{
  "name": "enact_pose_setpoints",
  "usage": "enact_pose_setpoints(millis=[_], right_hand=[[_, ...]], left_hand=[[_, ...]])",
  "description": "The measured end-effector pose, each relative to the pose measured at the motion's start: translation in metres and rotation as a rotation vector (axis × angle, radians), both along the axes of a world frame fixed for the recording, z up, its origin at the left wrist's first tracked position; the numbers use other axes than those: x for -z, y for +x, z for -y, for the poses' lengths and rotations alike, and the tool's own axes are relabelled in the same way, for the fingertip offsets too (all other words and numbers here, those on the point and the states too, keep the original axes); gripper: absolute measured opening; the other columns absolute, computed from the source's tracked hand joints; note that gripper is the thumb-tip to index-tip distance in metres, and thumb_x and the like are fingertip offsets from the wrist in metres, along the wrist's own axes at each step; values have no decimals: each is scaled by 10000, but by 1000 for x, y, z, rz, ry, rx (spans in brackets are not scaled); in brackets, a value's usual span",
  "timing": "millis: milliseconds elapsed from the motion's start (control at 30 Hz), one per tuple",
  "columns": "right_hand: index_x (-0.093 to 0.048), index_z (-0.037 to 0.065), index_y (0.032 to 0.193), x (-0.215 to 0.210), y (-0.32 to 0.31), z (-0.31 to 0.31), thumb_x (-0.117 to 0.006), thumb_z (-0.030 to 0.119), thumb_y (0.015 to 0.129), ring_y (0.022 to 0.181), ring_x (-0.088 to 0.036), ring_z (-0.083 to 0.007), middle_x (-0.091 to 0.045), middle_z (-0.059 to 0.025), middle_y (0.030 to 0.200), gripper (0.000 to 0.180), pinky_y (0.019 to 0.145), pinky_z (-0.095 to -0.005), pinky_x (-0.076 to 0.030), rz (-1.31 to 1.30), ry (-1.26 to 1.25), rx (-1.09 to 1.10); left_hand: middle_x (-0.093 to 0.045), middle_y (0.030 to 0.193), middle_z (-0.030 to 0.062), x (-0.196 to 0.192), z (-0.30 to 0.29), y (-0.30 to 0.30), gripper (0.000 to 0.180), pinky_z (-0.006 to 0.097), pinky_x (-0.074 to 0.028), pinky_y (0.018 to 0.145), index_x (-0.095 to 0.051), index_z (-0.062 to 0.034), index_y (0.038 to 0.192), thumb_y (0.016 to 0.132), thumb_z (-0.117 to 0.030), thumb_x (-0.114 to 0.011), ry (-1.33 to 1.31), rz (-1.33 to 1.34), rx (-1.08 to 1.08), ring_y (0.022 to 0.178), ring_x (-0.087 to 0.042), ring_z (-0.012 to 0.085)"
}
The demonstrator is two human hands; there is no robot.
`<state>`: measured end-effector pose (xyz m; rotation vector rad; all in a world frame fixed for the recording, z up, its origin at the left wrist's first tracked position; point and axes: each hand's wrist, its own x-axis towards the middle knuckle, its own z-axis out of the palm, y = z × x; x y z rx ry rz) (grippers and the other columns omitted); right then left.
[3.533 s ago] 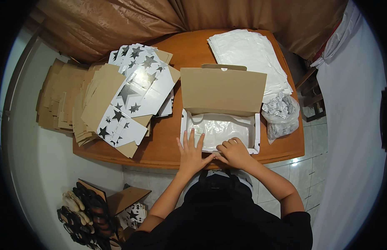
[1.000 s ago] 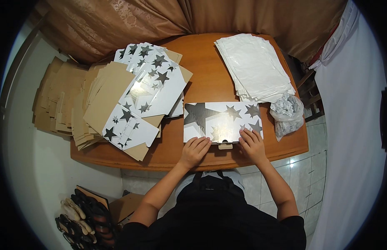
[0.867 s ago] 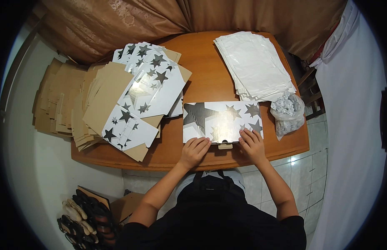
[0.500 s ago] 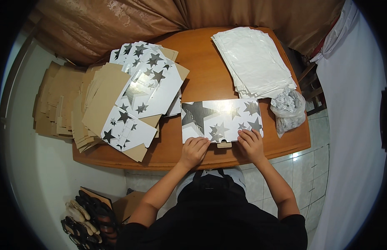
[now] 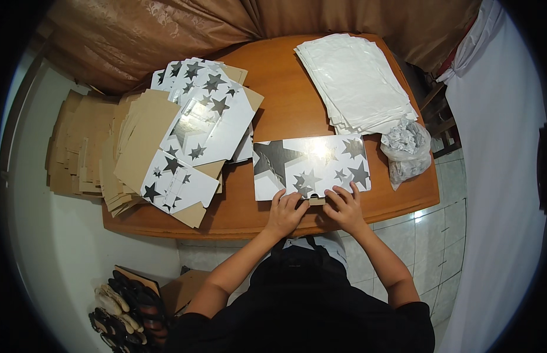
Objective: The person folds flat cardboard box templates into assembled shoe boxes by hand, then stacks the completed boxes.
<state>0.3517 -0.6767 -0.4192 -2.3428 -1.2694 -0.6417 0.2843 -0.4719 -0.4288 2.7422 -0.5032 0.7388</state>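
A flat white cardboard box (image 5: 306, 156) printed with silver-grey stars lies on the table in front of me. A small brown cardboard tab (image 5: 316, 201) juts from the middle of its near edge, beside a dark notch. Left of the tab, my left hand (image 5: 285, 216) rests on the near edge, fingers slightly bent and apart on the lid. My right hand (image 5: 347, 210) is on the other side of the tab, its fingers spread over the edge. Both hands are open and touch the box. Their undersides are hidden.
Flattened star-printed cardboard sheets (image 5: 205, 126) overlap at the left, beside stacked brown cardboard (image 5: 85, 141). White plastic sheets or bags (image 5: 356, 82) are piled at the back right. A clear bag of crumpled silvery material (image 5: 406, 153) sits near the wooden table's (image 5: 273, 76) right edge.
Both hands have come closer together toward the tab, and their fingers have spread more. The box stays in nearly the same place.
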Motion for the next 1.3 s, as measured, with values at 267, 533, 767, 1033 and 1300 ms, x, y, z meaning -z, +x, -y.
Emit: enact_pose_setpoints(millis=[267,533,767,1033,1300], right_hand=[[-591,206,870,-1,-1,-7,-631,208,738,993,-541,-221,-607,-15,1051,138,943,-559,-351,44,65,-45],[-605,169,917,-1,0,-9,-635,124,730,948,-549,-222,-611,-11,995,194,927,-548,-372,56,60,-17],[-610,156,934,-3,-1,-10,-635,129,733,944,-551,-217,-612,-15,982,205,938,-547,-366,68,35,-8],[-613,148,915,-2,-2,-12,-637,126,729,933,-552,-207,-613,-12,967,189,927,-543,-366,65,55,8],[-608,144,900,1,-3,-13,-638,128,724,919,-557,-204,-610,-13,940,179,926,-535,-367,52,94,32]], left_hand=[[-522,999,54,5,3,4,179,435,-403,887,-614,-123,921,751,-172,-640,-40,50,-9,928,-494,207],[-569,967,-5,2,-6,7,216,406,-425,860,-621,-210,944,735,-161,-647,-16,165,77,907,-527,176],[-569,939,-11,-2,-6,11,189,381,-430,815,-632,-187,930,744,-156,-621,14,203,81,874,-534,175],[-535,922,1,3,-3,12,288,383,-438,782,-641,-199,946,687,-72,-640,-36,226,64,811,-502,179],[-533,904,20,-6,-1,11,284,382,-448,756,-630,-173,966,693,-98,-656,-34,182,45,799,-501,204]])
